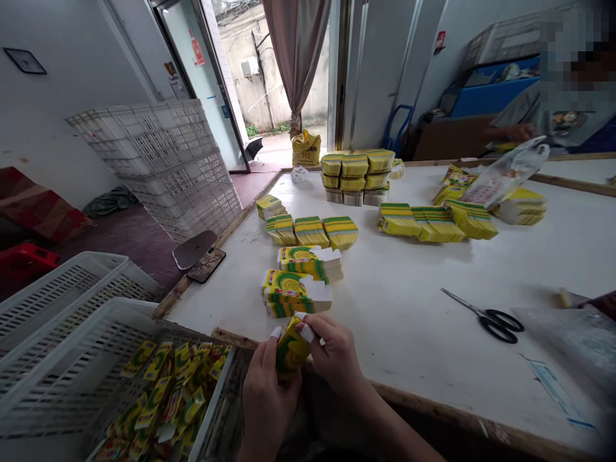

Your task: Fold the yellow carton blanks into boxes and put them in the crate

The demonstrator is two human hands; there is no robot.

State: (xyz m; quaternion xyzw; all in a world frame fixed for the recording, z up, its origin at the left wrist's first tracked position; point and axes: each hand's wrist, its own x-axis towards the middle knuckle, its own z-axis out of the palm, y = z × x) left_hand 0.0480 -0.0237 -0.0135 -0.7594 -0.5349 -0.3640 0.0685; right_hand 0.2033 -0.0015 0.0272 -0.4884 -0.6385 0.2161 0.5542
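Note:
Both of my hands grip one small yellow-and-green carton [290, 350] at the near edge of the white table [409, 289]. My left hand [266, 385] wraps it from the left and below. My right hand [334, 353] pinches its upper right side, fingers curled. Just beyond the carton lie two stacks of flat yellow-green carton blanks [296, 292], the second stack [310, 262] behind the first.
A white crate [72, 359] at my lower left holds several folded cartons [168, 398]. More bundled blanks [310, 231] and piles [356, 173] sit farther back. Black scissors [486, 316] lie to the right. Another person's arm [514, 131] works at the far right. Stacked crates [163, 160] stand left.

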